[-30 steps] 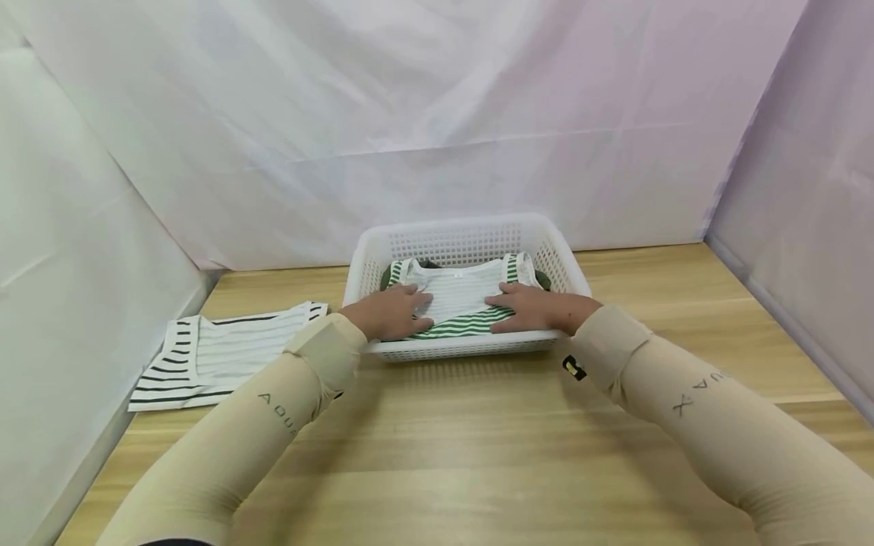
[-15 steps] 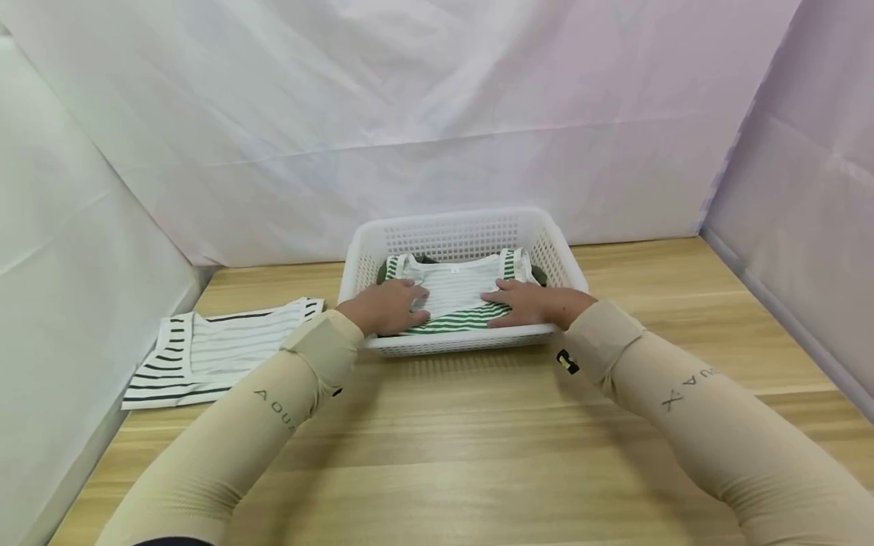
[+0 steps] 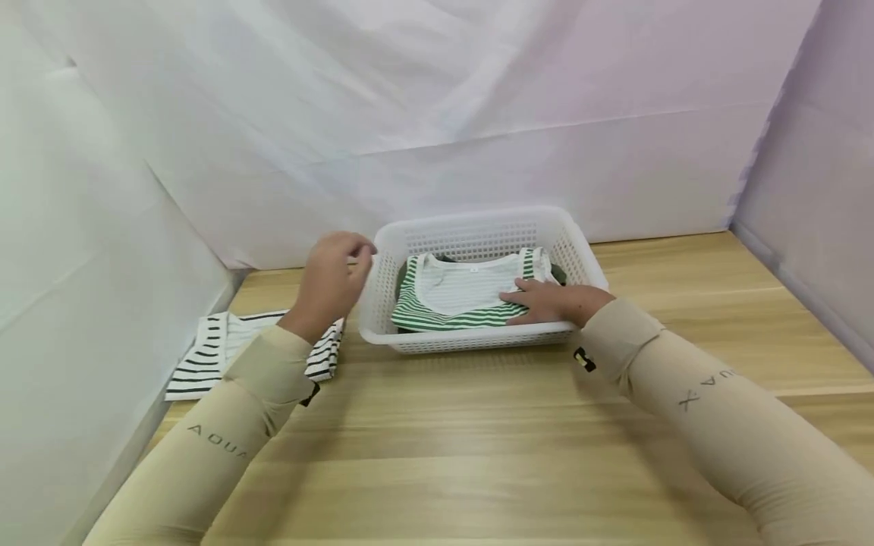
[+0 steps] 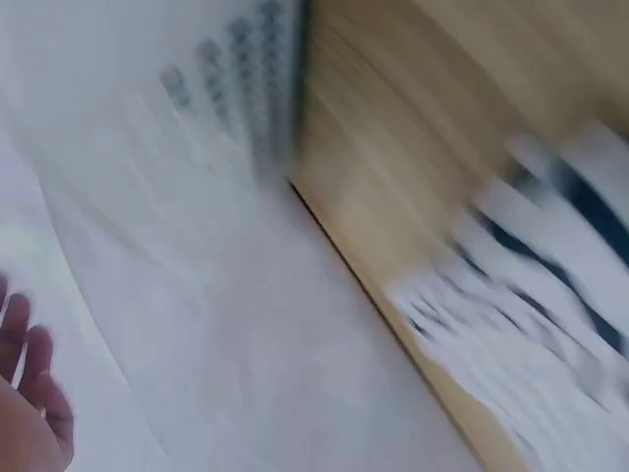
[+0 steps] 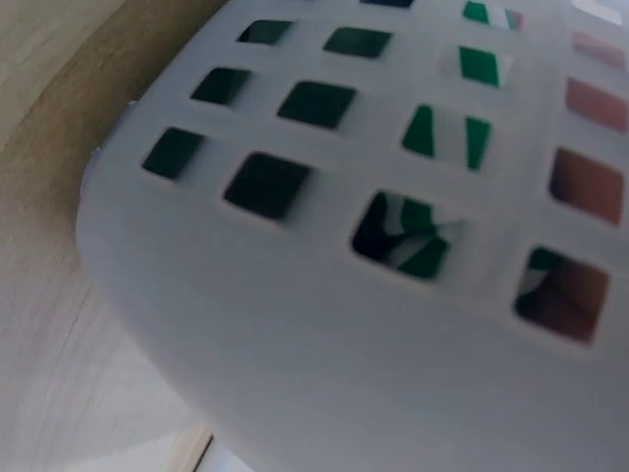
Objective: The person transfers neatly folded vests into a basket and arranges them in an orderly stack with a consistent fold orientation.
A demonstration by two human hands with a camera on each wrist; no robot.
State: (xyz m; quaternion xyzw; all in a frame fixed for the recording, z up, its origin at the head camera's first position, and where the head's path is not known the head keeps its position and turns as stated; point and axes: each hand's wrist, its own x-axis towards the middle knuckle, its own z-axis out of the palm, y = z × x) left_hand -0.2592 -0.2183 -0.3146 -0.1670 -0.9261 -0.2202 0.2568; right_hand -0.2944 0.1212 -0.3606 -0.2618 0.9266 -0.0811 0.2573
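In the head view a white plastic basket point(image 3: 478, 345) stands against the back cloth. A folded white shirt with green stripes point(image 3: 444, 318) lies inside, neckline facing up. My right hand point(image 3: 544, 302) rests on its right side with fingers spread. Through the basket's holes the right wrist view shows parts of that hand point(image 5: 588, 182) and striped cloth point(image 5: 447, 138). Raised just left of the basket, my left hand point(image 3: 332, 274) holds nothing, its fingers loosely bent. Below it lies a white shirt with black stripes point(image 3: 198, 371), partly hidden by the left forearm.
Dark green cloth point(image 3: 558, 274) peeks out beside the striped shirt in the basket. White cloth walls point(image 3: 437, 91) enclose the wooden table point(image 3: 437, 440) at the back and both sides. The left wrist view is blurred.
My left hand has lifted off the green-striped shirt and moved left and up, out of the basket. My right hand stays on the shirt. The head view has shifted slightly.
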